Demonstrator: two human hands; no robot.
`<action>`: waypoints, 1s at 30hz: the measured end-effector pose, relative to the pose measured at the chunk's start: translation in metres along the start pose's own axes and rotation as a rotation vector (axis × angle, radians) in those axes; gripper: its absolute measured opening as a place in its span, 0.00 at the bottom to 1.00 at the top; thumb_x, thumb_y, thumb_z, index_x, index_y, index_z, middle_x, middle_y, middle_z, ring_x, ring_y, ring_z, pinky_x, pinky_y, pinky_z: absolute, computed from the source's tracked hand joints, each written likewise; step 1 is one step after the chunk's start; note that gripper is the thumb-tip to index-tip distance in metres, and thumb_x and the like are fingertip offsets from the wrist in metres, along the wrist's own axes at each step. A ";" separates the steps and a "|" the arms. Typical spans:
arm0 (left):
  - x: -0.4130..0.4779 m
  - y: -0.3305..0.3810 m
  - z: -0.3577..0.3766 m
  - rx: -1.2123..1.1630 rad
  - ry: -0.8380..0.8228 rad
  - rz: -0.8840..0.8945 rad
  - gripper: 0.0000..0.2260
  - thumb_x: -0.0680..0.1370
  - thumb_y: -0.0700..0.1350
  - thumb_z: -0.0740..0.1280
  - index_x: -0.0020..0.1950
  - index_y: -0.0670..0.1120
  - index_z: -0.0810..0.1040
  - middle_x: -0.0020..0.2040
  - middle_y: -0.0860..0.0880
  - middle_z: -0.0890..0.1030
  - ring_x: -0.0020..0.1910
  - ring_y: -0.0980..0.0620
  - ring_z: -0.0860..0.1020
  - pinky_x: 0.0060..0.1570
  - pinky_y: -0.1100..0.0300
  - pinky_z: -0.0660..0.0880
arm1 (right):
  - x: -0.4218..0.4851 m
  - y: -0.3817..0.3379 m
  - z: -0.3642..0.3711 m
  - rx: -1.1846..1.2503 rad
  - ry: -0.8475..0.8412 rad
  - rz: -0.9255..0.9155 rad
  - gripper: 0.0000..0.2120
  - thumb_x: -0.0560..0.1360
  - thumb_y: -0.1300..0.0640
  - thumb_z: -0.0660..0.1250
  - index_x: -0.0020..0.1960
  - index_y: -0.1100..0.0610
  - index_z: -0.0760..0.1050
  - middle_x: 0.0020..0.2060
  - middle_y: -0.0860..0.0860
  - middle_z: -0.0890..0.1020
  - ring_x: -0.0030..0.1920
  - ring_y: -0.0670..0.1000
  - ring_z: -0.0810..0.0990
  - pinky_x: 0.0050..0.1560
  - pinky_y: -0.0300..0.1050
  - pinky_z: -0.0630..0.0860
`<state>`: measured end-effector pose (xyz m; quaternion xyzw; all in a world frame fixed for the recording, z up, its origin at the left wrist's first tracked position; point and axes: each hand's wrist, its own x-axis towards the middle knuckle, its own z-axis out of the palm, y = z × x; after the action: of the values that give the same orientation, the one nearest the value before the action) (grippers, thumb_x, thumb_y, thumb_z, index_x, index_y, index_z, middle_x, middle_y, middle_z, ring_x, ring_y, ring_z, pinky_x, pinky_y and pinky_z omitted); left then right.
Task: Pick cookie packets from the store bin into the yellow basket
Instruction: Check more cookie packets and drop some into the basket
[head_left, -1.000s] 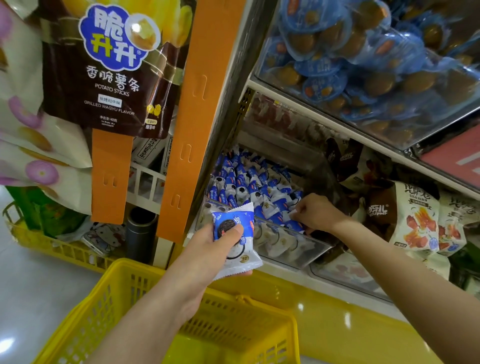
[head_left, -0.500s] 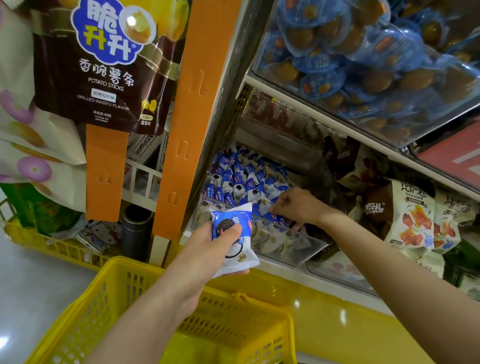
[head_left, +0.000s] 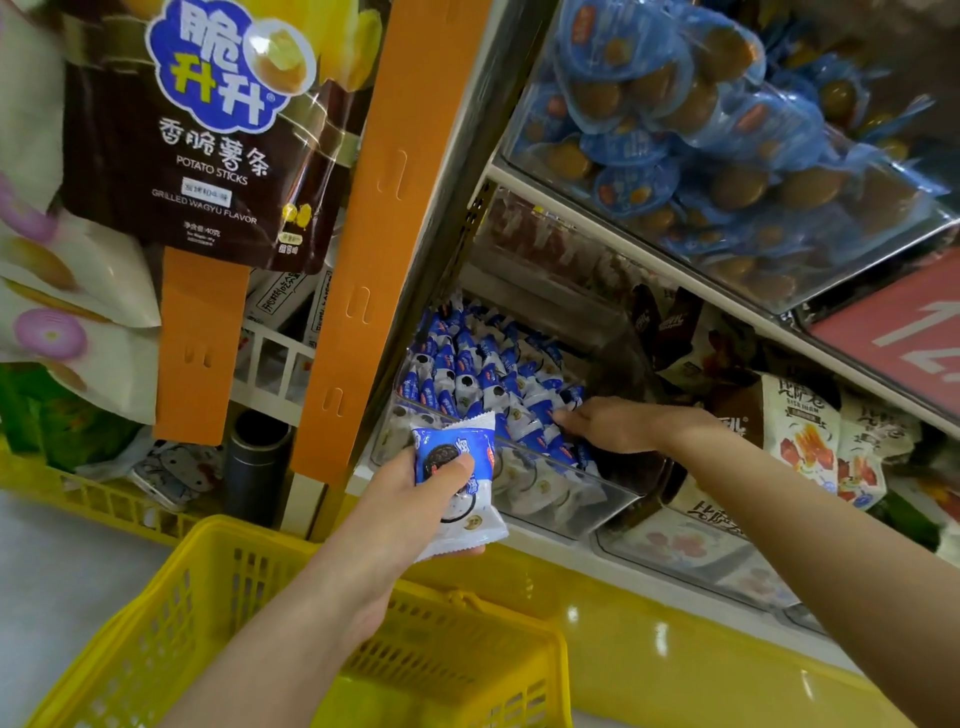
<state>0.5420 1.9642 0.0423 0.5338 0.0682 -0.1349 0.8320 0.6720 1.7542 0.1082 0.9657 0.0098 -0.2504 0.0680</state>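
Gripping a glossy, pillow-shaped cookie packet (head_left: 470, 519): left hand (head_left: 400, 514).

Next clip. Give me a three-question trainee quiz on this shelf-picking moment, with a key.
1. Which hand grips the blue-and-white cookie packet?
2. True or false: that packet lies inside the yellow plastic basket.
3. The right hand reaches into: A) the clear plastic store bin; B) the basket; C) the upper shelf.
Key: 1 left hand; 2 false, it is held outside the basket; 3 A.
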 end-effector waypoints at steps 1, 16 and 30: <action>0.000 0.000 -0.001 -0.004 0.005 0.004 0.01 0.77 0.48 0.65 0.47 0.54 0.75 0.40 0.50 0.82 0.30 0.57 0.82 0.24 0.66 0.74 | 0.001 -0.001 0.000 0.008 -0.028 0.011 0.27 0.80 0.40 0.45 0.65 0.56 0.70 0.61 0.54 0.75 0.62 0.54 0.72 0.62 0.47 0.65; 0.005 -0.004 0.002 0.094 0.059 -0.003 0.03 0.78 0.50 0.63 0.44 0.55 0.72 0.29 0.58 0.78 0.26 0.65 0.74 0.29 0.67 0.67 | -0.067 -0.051 0.043 0.494 0.697 -0.319 0.16 0.79 0.44 0.52 0.49 0.51 0.75 0.40 0.47 0.80 0.40 0.43 0.78 0.43 0.43 0.77; -0.004 -0.016 0.008 0.294 0.047 0.142 0.02 0.76 0.42 0.65 0.48 0.46 0.76 0.42 0.46 0.81 0.38 0.56 0.81 0.37 0.65 0.76 | -0.095 -0.083 0.091 1.388 0.300 -0.328 0.05 0.76 0.59 0.66 0.42 0.53 0.78 0.28 0.43 0.80 0.29 0.40 0.77 0.30 0.31 0.73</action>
<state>0.5331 1.9517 0.0326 0.6565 0.0294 -0.0718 0.7503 0.5405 1.8252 0.0653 0.7965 0.0024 -0.0709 -0.6004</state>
